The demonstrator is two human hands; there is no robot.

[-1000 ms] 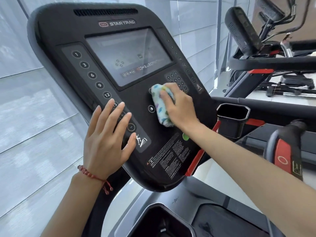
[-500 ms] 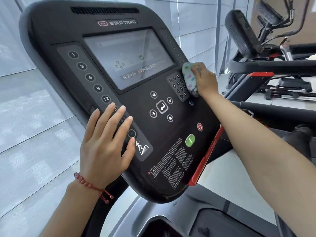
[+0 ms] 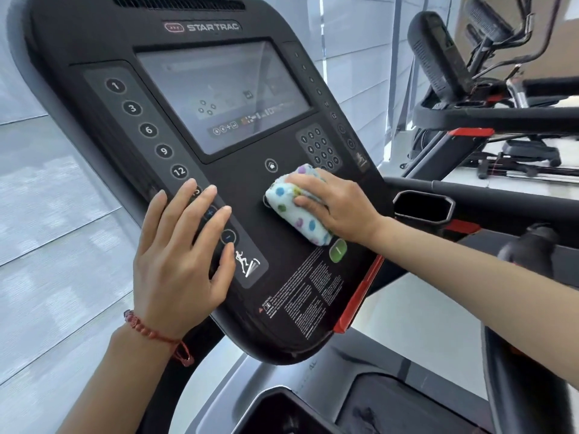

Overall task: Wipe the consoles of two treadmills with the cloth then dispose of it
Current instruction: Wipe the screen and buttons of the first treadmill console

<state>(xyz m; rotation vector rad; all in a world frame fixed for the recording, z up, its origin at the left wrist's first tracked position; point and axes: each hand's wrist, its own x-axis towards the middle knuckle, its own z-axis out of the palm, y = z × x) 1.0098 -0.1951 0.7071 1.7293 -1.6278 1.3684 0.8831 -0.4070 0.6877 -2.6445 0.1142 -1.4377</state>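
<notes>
The black treadmill console (image 3: 94, 42) fills the left and middle of the view, with a screen, number buttons and a keypad. My right hand (image 3: 338, 205) grips a folded white cloth with coloured dots (image 3: 293, 208) and presses it on the console's middle, just below the keypad and above the green button (image 3: 337, 251). My left hand (image 3: 178, 255) rests flat with straight fingers on the left button strip. A second treadmill's console (image 3: 438, 54) stands at the upper right, seen from the side.
A dark cup holder (image 3: 423, 205) sits just right of the console. A black handgrip (image 3: 532, 242) rises at the right. A red strip (image 3: 357, 299) edges the console's lower right side. Pale window blinds (image 3: 47, 214) lie behind on the left.
My right hand has slid the cloth down and left from the keypad's right edge to the console's middle. My left hand has stayed on the button strip.
</notes>
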